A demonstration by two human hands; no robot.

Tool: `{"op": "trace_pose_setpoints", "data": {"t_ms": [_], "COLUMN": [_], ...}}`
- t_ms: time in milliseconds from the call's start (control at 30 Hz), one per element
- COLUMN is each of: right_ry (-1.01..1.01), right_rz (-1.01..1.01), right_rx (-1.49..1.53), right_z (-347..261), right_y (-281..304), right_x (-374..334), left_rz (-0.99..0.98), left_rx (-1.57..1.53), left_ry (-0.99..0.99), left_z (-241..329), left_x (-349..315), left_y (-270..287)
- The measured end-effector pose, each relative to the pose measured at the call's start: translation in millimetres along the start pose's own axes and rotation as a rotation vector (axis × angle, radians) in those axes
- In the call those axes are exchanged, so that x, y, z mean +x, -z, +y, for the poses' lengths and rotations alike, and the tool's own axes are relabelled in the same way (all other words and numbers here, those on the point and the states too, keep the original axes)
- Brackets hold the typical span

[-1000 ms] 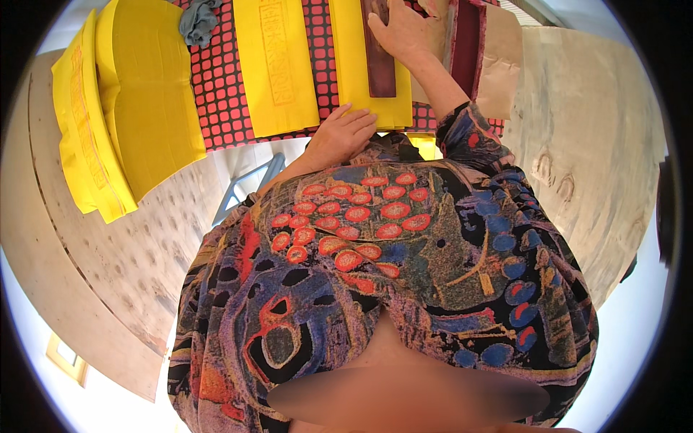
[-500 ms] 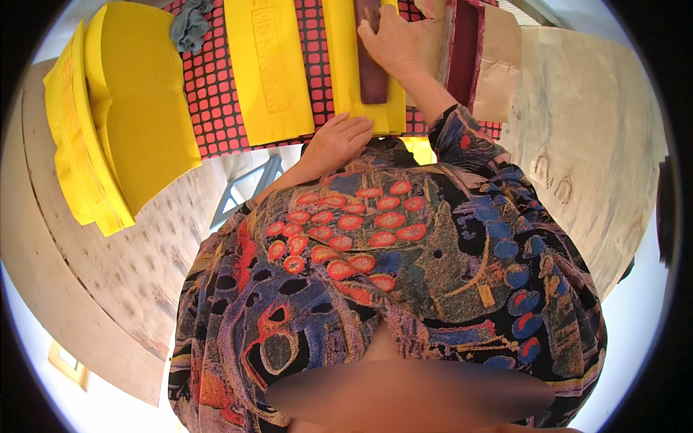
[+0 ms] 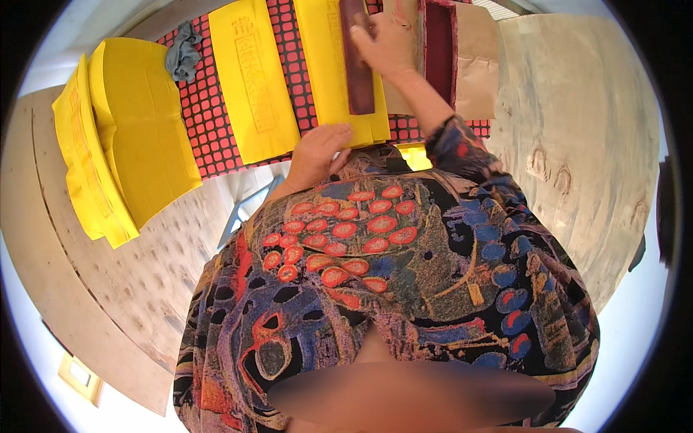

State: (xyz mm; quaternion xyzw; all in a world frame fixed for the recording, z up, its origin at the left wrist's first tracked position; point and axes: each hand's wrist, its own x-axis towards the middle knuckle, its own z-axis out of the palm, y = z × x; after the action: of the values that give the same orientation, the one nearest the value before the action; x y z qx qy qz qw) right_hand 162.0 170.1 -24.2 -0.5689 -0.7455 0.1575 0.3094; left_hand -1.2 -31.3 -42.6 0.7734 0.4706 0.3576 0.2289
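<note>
The dark red block (image 3: 359,83) lies lengthwise away from the body on the yellow paper stack (image 3: 323,86), left of the nearer right hand (image 3: 392,49), with the left hand (image 3: 316,155) at the stack's near edge, either hand's fingers gripping or loose, I cannot tell.

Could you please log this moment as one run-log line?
left hand: at near edge of yellow stack; right hand: on dark red block; block: atop stack; farther left: grey cloth
</note>
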Motion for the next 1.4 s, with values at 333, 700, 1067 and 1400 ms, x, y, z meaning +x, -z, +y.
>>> {"op": "trace_pose_setpoints", "data": {"t_ms": [333, 700, 1067, 1400], "right_ry": [-0.076, -0.110, -0.169, -0.298], "right_rz": [-0.020, -0.060, -0.336, -0.401], "right_rx": [-0.191, -0.492, 0.134, 0.251], "right_z": [114.8, 131.3, 28.1, 16.5], "right_y": [98.5, 76.5, 27.5, 18.9], "right_x": [19.2, 3.9, -88.9, -115.3], "left_rz": [0.200, 0.164, 0.206, 0.164], "left_rx": [-0.304, -0.434, -0.510, -0.542], "left_ry": [0.670, 0.807, 0.956, 1.030], "left_z": [-15.6, -26.6, -30.1, -30.5], "left_x": [-9.9, -22.4, -19.8, -15.8], "left_y": [4.2, -0.2, 5.2, 4.7]}}
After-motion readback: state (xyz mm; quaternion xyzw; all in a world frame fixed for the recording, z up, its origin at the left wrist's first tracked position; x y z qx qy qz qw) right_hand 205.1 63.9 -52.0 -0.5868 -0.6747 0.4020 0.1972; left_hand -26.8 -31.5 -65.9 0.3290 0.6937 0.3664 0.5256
